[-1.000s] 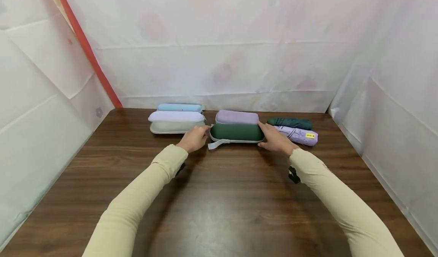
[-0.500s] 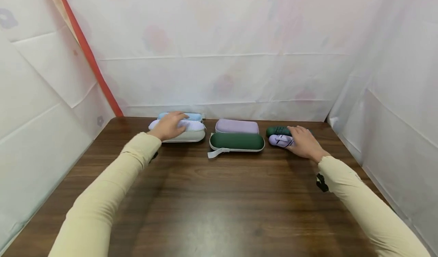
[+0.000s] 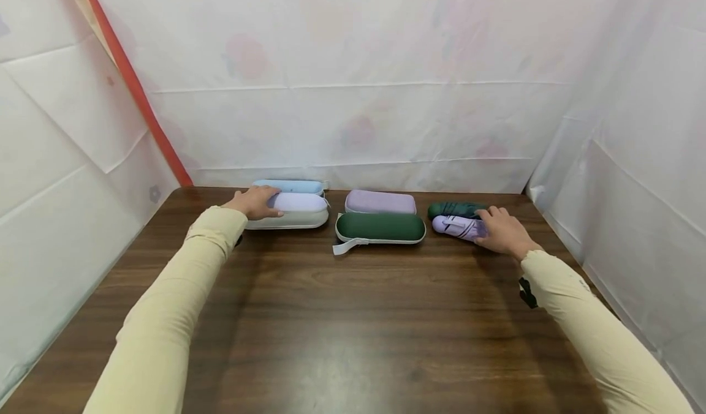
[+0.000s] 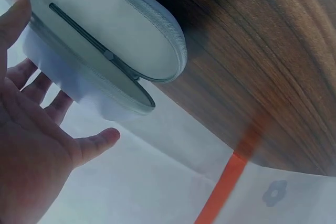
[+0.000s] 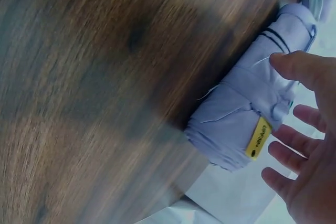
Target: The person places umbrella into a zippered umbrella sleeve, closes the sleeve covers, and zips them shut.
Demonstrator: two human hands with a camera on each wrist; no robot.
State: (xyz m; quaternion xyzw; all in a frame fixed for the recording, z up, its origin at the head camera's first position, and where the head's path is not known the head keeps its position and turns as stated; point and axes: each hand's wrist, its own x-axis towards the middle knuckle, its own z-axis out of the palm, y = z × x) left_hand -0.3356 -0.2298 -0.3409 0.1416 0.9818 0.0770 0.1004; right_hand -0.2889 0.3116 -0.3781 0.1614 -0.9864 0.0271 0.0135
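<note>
An unzipped lavender case point(image 3: 300, 202) lies at the table's back left, its pale interior and a dark strap point(image 4: 94, 43) showing in the left wrist view. My left hand point(image 3: 254, 203) is at the left end of this case, fingers spread by its raised lid point(image 4: 63, 72); whether they touch it is unclear. On the right, a purple folded umbrella point(image 3: 456, 225) with a yellow label point(image 5: 258, 138) lies in front of a dark green folded umbrella point(image 3: 455, 209). My right hand point(image 3: 505, 233) hovers over the purple umbrella's right end, fingers loose and apart, hiding that end from the head view.
Mid-table, a dark green zip case point(image 3: 380, 227) with a pale wrist strap point(image 3: 349, 247) lies in front of a purple case point(image 3: 380, 201). Behind the lavender case is a light blue case point(image 3: 289, 186). White curtains hang at the wooden table's point(image 3: 353, 316) back and sides.
My hands have parted from the ends of the dark green case. The left moved left to the lavender case, the right moved right over the umbrellas. The cases stay put.
</note>
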